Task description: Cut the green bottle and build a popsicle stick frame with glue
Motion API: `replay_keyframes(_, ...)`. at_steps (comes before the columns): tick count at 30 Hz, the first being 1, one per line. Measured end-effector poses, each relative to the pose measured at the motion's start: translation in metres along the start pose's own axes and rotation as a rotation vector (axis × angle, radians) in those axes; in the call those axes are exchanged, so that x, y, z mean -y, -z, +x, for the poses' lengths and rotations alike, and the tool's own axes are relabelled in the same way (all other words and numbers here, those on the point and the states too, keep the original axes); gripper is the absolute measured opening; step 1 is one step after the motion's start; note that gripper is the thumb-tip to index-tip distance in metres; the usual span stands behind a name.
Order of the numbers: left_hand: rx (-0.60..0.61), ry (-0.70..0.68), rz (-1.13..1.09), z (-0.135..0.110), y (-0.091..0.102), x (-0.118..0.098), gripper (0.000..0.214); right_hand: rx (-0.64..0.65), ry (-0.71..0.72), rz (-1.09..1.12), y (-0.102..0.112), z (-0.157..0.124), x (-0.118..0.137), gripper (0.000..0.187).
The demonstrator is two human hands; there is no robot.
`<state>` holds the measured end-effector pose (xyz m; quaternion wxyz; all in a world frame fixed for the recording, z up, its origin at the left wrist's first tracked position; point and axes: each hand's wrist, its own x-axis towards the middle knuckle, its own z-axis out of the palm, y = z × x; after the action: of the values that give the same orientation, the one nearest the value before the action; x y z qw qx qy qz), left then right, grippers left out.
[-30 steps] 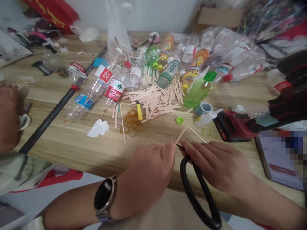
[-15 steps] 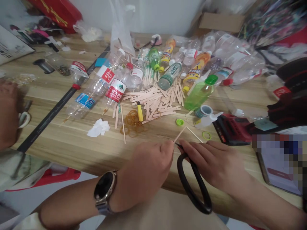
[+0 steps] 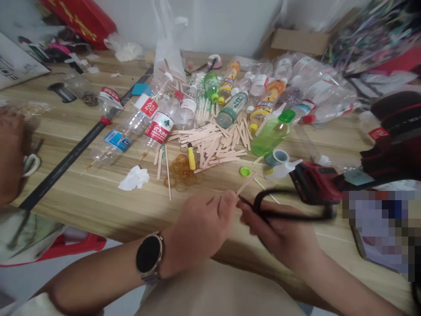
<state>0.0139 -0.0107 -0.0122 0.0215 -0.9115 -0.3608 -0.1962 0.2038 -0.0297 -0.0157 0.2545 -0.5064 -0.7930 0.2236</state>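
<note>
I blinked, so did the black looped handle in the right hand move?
Yes: the black looped handle swung up from across the table edge, and now points right, toward the red drill battery.

A drill [image 3: 378, 162] lies near a phone [image 3: 375, 248], a squeeze bottle [image 3: 281, 171] and tape roll [image 3: 277, 157] to the drill's left. A screwdriver [image 3: 191, 158] sits beside rubber bands [image 3: 179, 171], a tissue [image 3: 134, 178] further left, 1 spool [image 3: 62, 92] beyond, a box [image 3: 297, 41] at the back

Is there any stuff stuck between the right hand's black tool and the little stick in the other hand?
Nothing visible is in the way. The right hand holds the black tool with its dark tip right beside the little stick in the left hand. Whether they touch is too blurred to tell.
</note>
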Motion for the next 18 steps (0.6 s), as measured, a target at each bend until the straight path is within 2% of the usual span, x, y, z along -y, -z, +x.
replay_keyframes(3,0.196,0.050,-0.066,0.000,0.006,-0.007,0.014,-0.120,0.288,-0.378,0.003,0.000,-0.010,0.033)
replay_keyframes(5,0.198,0.074,-0.045,0.000,0.008,-0.011,0.014,-0.153,0.384,-0.454,0.005,0.001,-0.010,0.031)
replay_keyframes(6,0.145,0.076,-0.017,0.000,0.007,-0.012,0.015,-0.146,0.329,-0.351,0.006,0.001,-0.008,0.032)
replay_keyframes(8,-0.008,0.051,0.021,0.000,0.005,-0.011,0.016,-0.004,-0.007,0.149,0.005,0.001,-0.001,0.037)
replay_keyframes(10,-0.139,-0.006,0.034,-0.001,0.002,-0.007,0.020,0.232,-0.415,0.758,0.002,0.001,0.008,0.043)
replay_keyframes(11,-0.181,-0.037,0.033,-0.001,0.001,-0.005,0.023,0.322,-0.570,1.006,0.000,0.001,0.012,0.044)
replay_keyframes(13,-0.213,-0.078,0.042,0.000,0.001,0.000,0.027,0.410,-0.729,1.299,-0.005,0.000,0.016,0.047)
replay_keyframes(14,-0.210,-0.087,0.044,0.000,0.001,0.002,0.028,0.409,-0.732,1.323,-0.006,0.000,0.017,0.048)
replay_keyframes(15,-0.203,-0.085,0.042,0.000,0.002,0.003,0.027,0.388,-0.692,1.251,-0.007,0.001,0.016,0.048)
replay_keyframes(16,-0.199,-0.076,0.040,0.001,0.003,0.003,0.026,0.330,-0.602,1.089,-0.007,0.001,0.013,0.047)
replay_keyframes(18,-0.171,-0.020,0.047,0.000,0.005,-0.002,0.023,0.099,-0.253,0.551,-0.004,0.001,0.006,0.040)
